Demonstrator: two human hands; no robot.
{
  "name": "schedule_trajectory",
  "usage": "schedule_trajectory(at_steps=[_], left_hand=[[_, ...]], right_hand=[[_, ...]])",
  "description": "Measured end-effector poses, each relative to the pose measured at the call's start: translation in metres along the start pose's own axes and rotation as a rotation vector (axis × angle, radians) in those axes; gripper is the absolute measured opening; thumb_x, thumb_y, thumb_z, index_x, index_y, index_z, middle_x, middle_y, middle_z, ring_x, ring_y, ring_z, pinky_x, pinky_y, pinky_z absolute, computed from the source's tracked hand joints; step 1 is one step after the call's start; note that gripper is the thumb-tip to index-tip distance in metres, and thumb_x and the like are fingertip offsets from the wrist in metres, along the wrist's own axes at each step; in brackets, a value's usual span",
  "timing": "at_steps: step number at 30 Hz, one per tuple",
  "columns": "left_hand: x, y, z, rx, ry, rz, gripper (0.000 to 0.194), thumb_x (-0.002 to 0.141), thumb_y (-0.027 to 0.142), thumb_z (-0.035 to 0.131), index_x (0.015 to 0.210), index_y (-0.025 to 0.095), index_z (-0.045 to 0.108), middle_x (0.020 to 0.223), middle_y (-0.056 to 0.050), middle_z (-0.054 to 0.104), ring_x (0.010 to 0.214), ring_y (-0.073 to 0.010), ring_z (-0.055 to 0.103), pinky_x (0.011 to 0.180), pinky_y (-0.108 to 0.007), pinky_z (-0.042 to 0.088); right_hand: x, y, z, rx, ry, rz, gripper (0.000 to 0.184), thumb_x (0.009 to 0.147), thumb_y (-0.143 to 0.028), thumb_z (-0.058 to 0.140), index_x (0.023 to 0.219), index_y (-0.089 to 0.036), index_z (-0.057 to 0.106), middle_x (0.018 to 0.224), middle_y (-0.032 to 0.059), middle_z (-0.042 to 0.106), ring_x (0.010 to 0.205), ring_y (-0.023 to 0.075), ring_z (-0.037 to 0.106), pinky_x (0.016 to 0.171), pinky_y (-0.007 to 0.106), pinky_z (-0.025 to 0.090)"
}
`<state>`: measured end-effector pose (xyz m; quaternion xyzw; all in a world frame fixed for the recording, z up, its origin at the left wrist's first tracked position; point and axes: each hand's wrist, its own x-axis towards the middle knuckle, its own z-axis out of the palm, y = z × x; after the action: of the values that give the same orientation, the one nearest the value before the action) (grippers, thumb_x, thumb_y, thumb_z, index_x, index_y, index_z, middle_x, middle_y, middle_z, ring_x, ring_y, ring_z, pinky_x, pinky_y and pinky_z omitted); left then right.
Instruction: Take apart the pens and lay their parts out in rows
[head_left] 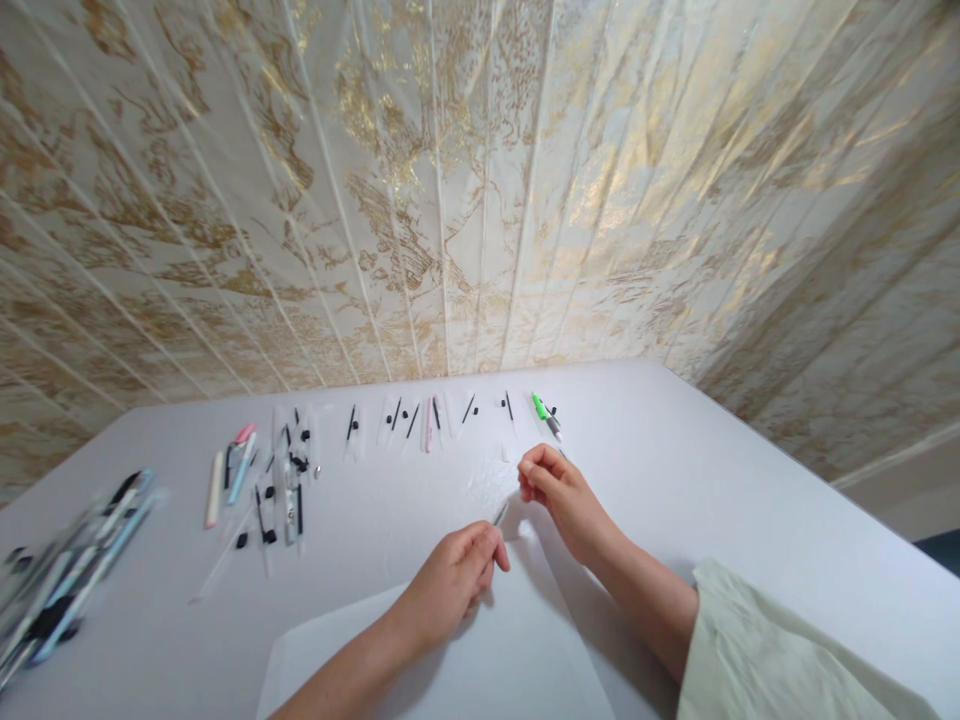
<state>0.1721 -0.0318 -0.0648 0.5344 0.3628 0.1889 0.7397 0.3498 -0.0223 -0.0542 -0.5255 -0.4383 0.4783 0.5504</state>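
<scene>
Left hand (pixel 459 570) holds a slim piece (pixel 501 513); right hand (pixel 561 490) near — fingers curled.

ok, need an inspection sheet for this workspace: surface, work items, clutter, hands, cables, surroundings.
Surface: smooth white tabletop; a thin white sheet lies under the left forearm.
Work items: thin grey stick-like piece at the left fingertips, details too small to tell.
Clutter: slim black rods and small black pieces along the far side; green-and-grey pen at that row's right end; blurred heap of long, slim items at far left.
Hands: left hand grips the piece; right hand has fingertips pinched, contents unclear.
Cables: nothing seen.
Surroundings: white, gold-patterned hanging covering behind the table.
</scene>
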Motion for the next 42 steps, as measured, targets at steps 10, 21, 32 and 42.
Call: schedule_trajectory(at_steps=[10, 21, 32, 42], left_hand=[[0.002, -0.002, 0.0, -0.007, 0.021, 0.02, 0.043, 0.085, 0.061, 0.04, 0.077, 0.019, 0.047, 0.05, 0.01, 0.028, 0.043, -0.0065, 0.018, 0.041, -0.022, 0.015], [0.001, -0.002, 0.001, -0.011, 0.047, 0.016, 0.042, 0.084, 0.06, 0.044, 0.077, 0.019, 0.049, 0.05, 0.01, 0.03, 0.042, -0.0057, 0.02, 0.041, -0.02, 0.017], [0.002, 0.005, -0.002, -0.345, 0.183, 0.123, 0.037, 0.079, 0.052, 0.059, 0.088, 0.017, 0.062, 0.073, 0.0, 0.051, 0.067, -0.0112, 0.05, 0.065, -0.023, 0.044], [0.006, 0.016, -0.021, -0.337, 0.536, 0.255, 0.041, 0.074, 0.052, 0.065, 0.096, 0.017, 0.067, 0.059, 0.005, 0.044, 0.059, -0.0098, 0.045, 0.062, -0.022, 0.039]], right_hand=[[0.026, 0.021, -0.014, -1.175, 0.072, -0.209, 0.012, 0.085, -0.017, 0.046, 0.083, -0.02, 0.056, 0.083, 0.0013, 0.06, 0.073, 0.0137, 0.052, 0.062, 0.024, 0.032], [0.027, 0.022, -0.02, -1.101, 0.099, -0.259, 0.017, 0.088, -0.017, 0.042, 0.093, -0.021, 0.058, 0.09, 0.0025, 0.06, 0.076, 0.0139, 0.055, 0.067, 0.025, 0.037], [-0.007, 0.005, 0.009, -0.457, -0.223, -0.014, 0.018, 0.087, -0.032, 0.048, 0.082, -0.019, 0.059, 0.068, -0.0017, 0.057, 0.056, 0.011, 0.049, 0.054, 0.023, 0.038], [-0.021, -0.001, 0.022, -0.113, -0.583, 0.227, 0.039, 0.088, -0.052, 0.045, 0.087, -0.016, 0.06, 0.071, 0.0026, 0.065, 0.05, 0.0098, 0.049, 0.051, 0.024, 0.037]])
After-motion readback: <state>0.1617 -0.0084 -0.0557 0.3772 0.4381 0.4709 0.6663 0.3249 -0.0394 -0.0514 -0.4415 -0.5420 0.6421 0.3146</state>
